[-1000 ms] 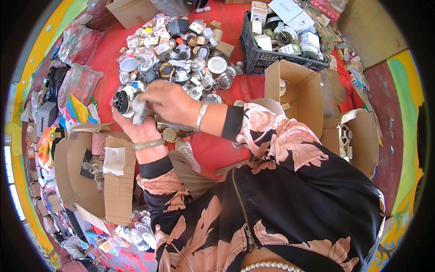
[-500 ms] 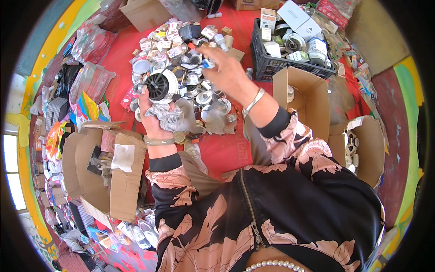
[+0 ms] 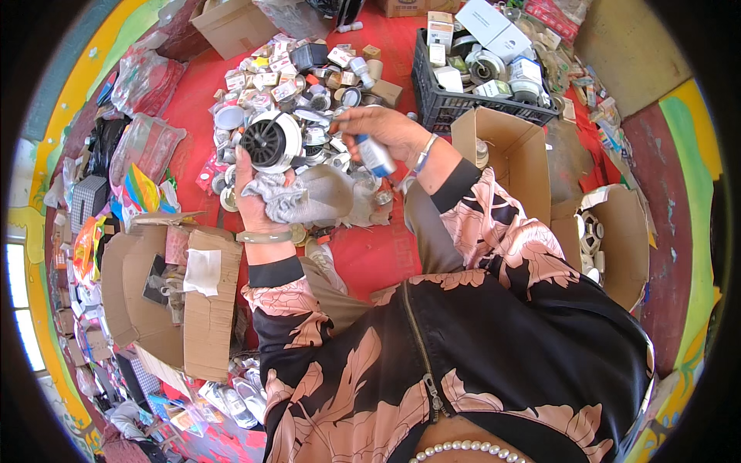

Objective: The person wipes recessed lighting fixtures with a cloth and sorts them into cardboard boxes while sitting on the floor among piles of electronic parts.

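My left hand (image 3: 252, 204) is closed around a round white light fitting (image 3: 292, 137), whose black finned back faces up. A crumpled grey cloth (image 3: 282, 198) is held in the same hand below the fitting. My right hand (image 3: 392, 131) is to the right of the fitting, apart from it. Its fingers are closed on a small blue-and-white bottle (image 3: 376, 157), tilted and hanging under the palm. Thumb and forefinger come together near a thin dark tip that I cannot make out. Beyond both hands lies a heap of lamps and small boxes (image 3: 265, 80).
A black plastic crate (image 3: 438, 103) full of lamps and boxes stands at the far right. Open cardboard boxes are at my right (image 3: 525, 147) and left (image 3: 212, 309). Plastic bags (image 3: 147, 147) lie along the left. Red floor covering (image 3: 370, 258) shows between my legs.
My right hand has come nearer and slightly right, and the bottle now hangs below its palm. The left hand still holds the light fitting and cloth. The whole view has shifted slightly.
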Available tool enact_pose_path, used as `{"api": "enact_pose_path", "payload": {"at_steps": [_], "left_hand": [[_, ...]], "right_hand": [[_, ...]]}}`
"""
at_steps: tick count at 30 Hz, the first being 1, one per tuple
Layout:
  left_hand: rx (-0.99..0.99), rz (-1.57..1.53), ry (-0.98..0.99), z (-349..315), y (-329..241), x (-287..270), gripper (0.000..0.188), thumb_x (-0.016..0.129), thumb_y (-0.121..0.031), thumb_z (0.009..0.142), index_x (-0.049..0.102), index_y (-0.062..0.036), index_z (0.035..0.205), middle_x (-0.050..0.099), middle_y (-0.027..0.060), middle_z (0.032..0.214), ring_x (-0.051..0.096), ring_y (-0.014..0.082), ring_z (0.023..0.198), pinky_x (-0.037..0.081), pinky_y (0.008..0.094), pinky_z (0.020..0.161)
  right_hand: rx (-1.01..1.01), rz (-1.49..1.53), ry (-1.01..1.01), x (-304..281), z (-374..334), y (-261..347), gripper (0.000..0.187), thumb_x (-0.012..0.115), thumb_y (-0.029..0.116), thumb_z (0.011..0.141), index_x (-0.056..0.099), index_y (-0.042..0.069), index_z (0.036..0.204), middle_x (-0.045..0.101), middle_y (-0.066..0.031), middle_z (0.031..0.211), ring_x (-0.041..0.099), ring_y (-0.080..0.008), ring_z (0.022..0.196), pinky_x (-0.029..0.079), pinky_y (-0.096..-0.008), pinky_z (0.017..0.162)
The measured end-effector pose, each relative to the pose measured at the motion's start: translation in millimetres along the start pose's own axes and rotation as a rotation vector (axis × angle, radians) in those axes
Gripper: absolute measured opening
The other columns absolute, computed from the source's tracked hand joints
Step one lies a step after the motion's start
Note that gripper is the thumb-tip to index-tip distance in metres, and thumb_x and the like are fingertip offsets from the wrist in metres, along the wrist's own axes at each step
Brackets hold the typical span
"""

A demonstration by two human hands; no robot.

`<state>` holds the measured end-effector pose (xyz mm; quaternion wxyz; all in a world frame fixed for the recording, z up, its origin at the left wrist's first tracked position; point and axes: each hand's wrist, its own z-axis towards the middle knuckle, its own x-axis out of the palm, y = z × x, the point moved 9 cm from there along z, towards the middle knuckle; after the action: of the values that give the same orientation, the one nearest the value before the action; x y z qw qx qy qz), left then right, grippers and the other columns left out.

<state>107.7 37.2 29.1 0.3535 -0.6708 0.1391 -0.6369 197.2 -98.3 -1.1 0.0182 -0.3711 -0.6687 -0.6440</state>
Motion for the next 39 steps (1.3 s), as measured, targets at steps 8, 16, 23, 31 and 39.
{"api": "enact_pose_path", "payload": {"at_steps": [8, 16, 23, 31, 39], "left_hand": [[0.39, 0.543, -0.244, 2, -8, 12, 0.019, 0.064, -0.01, 0.079, 0.059, -0.007, 0.097, 0.061, 0.0016, 0.088, 0.055, 0.006, 0.064, 0.043, 0.0184, 0.052], [0.799, 1.628, -0.012, -28, 19, 62, 0.049, 0.064, -0.022, 0.074, 0.05, 0.0023, 0.114, 0.056, 0.0197, 0.106, 0.055, 0.0335, 0.095, 0.045, 0.0383, 0.081], [0.539, 1.071, -0.317, -53, -25, 25, 0.029, 0.067, -0.018, 0.074, 0.063, -0.0003, 0.096, 0.062, 0.0112, 0.097, 0.06, 0.0154, 0.074, 0.048, 0.0281, 0.062], [0.558, 0.013, -0.677, -208, -135, -91, 0.014, 0.056, -0.01, 0.08, 0.057, -0.0008, 0.09, 0.059, 0.0092, 0.078, 0.054, 0.0175, 0.061, 0.044, 0.0265, 0.049], [0.277, 0.857, -0.745, -273, -74, -69, 0.022, 0.055, -0.018, 0.083, 0.06, 0.0017, 0.092, 0.06, 0.0054, 0.084, 0.055, 0.0125, 0.074, 0.042, 0.0252, 0.066]], "right_hand": [[-0.054, 0.1, -0.078, 15, 1, -4, 0.045, 0.06, 0.019, 0.083, 0.042, 0.004, 0.122, 0.058, -0.0118, 0.104, 0.058, -0.0204, 0.095, 0.05, -0.0308, 0.07], [-0.076, 0.124, -0.128, 7, 2, -8, 0.071, 0.073, 0.016, 0.072, 0.031, -0.002, 0.126, 0.055, -0.0095, 0.103, 0.057, -0.0177, 0.091, 0.05, -0.0318, 0.07], [-0.201, 0.171, -0.101, -2, -9, 1, 0.038, 0.061, 0.031, 0.081, 0.052, 0.006, 0.108, 0.062, -0.0144, 0.093, 0.064, -0.0239, 0.077, 0.054, -0.0306, 0.056], [-0.335, 0.27, -0.337, -83, -78, 16, 0.039, 0.062, 0.032, 0.081, 0.056, 0.002, 0.105, 0.062, -0.0184, 0.094, 0.064, -0.0246, 0.079, 0.055, -0.0273, 0.06], [-0.384, 0.14, -0.792, -235, -275, 35, 0.034, 0.062, 0.027, 0.081, 0.055, 0.003, 0.104, 0.062, -0.0132, 0.093, 0.062, -0.0229, 0.079, 0.053, -0.0306, 0.061]]}}
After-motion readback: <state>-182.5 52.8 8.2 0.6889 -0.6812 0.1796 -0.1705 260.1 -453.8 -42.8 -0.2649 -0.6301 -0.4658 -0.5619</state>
